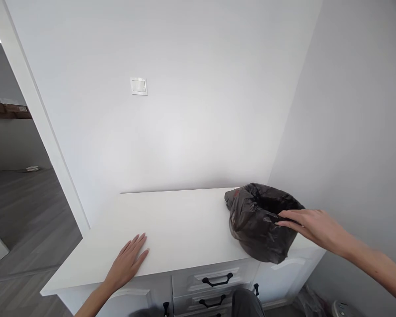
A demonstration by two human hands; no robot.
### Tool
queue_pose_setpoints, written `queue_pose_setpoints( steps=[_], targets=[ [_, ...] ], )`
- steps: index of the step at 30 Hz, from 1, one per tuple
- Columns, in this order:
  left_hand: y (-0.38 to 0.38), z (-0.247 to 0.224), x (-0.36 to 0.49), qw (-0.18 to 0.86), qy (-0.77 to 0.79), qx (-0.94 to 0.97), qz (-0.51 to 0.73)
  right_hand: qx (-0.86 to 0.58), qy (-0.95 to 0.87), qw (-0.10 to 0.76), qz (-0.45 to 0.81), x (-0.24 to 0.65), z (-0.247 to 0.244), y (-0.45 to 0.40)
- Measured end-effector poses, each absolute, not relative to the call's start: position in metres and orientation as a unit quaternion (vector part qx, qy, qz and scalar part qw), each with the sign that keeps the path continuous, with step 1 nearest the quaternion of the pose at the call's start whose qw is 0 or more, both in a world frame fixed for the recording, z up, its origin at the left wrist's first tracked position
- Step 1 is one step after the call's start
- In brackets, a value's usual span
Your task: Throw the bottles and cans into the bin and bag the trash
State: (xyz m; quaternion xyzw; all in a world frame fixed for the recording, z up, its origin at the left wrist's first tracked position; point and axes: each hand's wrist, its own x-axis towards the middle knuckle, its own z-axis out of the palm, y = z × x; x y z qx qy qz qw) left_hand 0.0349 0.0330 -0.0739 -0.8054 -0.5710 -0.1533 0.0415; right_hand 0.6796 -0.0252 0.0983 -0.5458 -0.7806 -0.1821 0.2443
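Note:
A dark, crumpled plastic bag [257,229] stands at the right end of the white cabinet top [181,224], its mouth open and its lower part hanging over the front edge. My right hand [305,224] pinches the bag's rim on the right side, between thumb and fingers. What lies inside the bag is hidden in shadow. Flat on the cabinet top, toward the left front edge, rests my left hand [127,262], with its fingers stretched out and nothing in it.
The cabinet front has drawers with black handles [218,280]. A light switch [139,86] is on the wall behind. At the left is a doorway with a grey floor [29,211]. Clear plastic [310,301] and a round-topped object [342,308] are on the floor at lower right.

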Motion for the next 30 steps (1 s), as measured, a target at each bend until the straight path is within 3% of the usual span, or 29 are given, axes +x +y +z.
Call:
queue_pose_setpoints(
  steps=[3, 5, 12, 16, 21, 30],
  targets=[
    [0.034, -0.074, 0.038, 0.055, -0.573, -0.803, -0.154, -0.577, -0.777, 0.186, -0.168, 0.729, 0.088, -0.009],
    [0.032, -0.074, 0.039, 0.056, -0.575, -0.802, -0.15, -0.596, -0.758, 0.196, -0.179, 0.744, 0.084, -0.002],
    [0.034, -0.078, 0.043, 0.058, -0.589, -0.794, -0.141, -0.532, -0.698, 0.406, -0.256, 0.652, 0.036, -0.015],
    [0.038, -0.078, 0.053, 0.046, -0.632, -0.764, -0.12, -0.469, -0.809, 0.339, -0.102, 0.589, -0.028, -0.001],
    [0.045, -0.073, 0.066, 0.041, -0.671, -0.735, -0.094, -0.565, -0.778, 0.263, 0.072, 0.564, -0.1, 0.059],
    [0.083, -0.074, 0.069, 0.047, -0.688, -0.718, -0.097, -0.626, -0.749, 0.209, 0.057, 0.556, -0.128, 0.106]
  ],
)
